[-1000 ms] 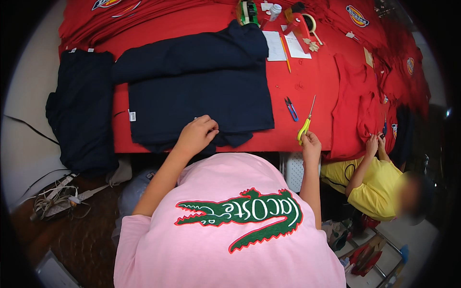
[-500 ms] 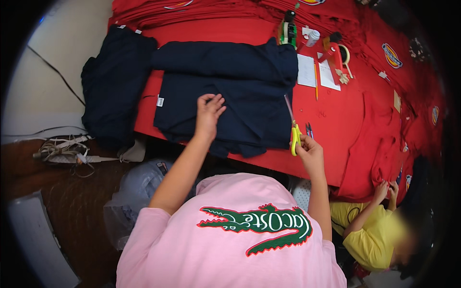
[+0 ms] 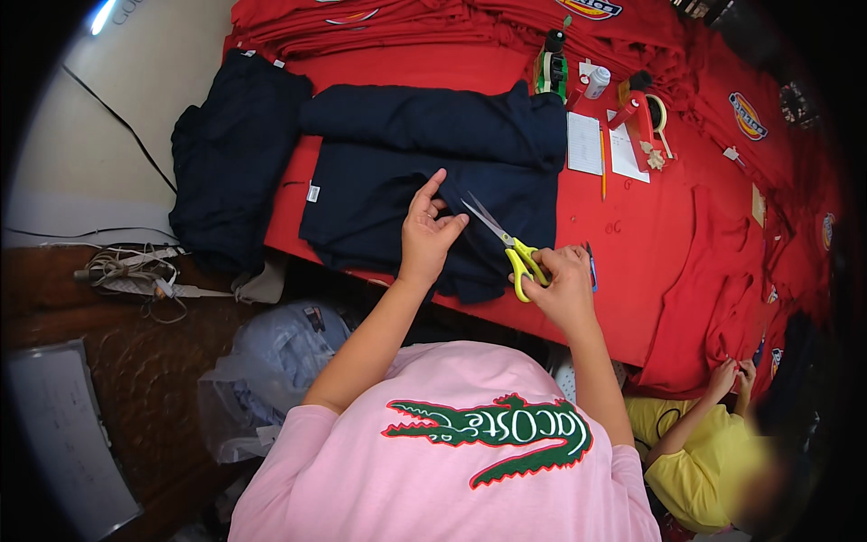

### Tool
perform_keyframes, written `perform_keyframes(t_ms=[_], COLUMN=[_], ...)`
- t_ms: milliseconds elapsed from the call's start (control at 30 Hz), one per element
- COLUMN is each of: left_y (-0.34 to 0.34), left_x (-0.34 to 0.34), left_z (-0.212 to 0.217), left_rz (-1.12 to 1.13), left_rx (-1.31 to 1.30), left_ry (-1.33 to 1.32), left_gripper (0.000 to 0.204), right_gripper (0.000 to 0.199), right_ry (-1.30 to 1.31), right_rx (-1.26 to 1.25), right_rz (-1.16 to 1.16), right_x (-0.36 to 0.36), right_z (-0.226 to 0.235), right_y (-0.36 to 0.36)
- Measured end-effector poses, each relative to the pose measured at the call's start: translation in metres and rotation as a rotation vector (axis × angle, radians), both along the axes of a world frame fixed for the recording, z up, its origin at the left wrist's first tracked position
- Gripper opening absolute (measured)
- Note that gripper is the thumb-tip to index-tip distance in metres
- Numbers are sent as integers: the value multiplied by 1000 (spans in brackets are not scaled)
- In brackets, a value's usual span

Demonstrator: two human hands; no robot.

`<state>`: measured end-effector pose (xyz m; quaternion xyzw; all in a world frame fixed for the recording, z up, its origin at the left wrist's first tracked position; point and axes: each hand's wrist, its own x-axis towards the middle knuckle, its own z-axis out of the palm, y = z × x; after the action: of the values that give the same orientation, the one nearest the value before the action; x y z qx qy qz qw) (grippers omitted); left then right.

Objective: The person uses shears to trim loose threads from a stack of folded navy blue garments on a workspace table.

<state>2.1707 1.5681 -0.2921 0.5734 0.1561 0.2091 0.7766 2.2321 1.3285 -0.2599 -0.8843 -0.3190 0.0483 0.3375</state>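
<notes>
My left hand is over the dark navy garment spread on the red table, pinching a raised fold of it between thumb and fingers, with the index finger pointing up. My right hand grips scissors by their yellow-green handles. The blades are slightly apart and point up and left, with tips close to my left fingertips. Whether the blades touch any thread is too small to tell. A white label shows at the garment's left edge.
Left of it hangs another navy garment over the table edge. A tape dispenser, white bottle, paper sheets and pencil lie behind right. Red garments cover the right side, where a yellow-sleeved person handles one.
My right hand has brought the scissors left over the navy garment, and their blades have opened. My left hand has moved slightly right and lifted a fold of the cloth.
</notes>
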Motion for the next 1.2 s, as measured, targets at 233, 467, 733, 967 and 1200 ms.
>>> perform_keyframes(t_ms=[233,467,733,967,1200], left_y=[-11,-5,-3,-5,-11], left_x=[-8,-13,-12,-4,-10], left_z=[5,2,3,-11,-3], left_rz=[11,-30,3,87,56], left_rx=[14,21,70,21,-59], left_ry=[-49,-28,-27,-10,-29], left_gripper=[82,86,85,73,75], right_gripper=[36,35,25,26,31], right_ry=[63,123,225,235,165], right_rx=[20,9,41,3,-7], right_rz=[34,36,7,19,42], right_x=[-2,-2,-1,1,6], right_z=[2,-2,-20,-23,-1], right_y=[10,24,17,10,27])
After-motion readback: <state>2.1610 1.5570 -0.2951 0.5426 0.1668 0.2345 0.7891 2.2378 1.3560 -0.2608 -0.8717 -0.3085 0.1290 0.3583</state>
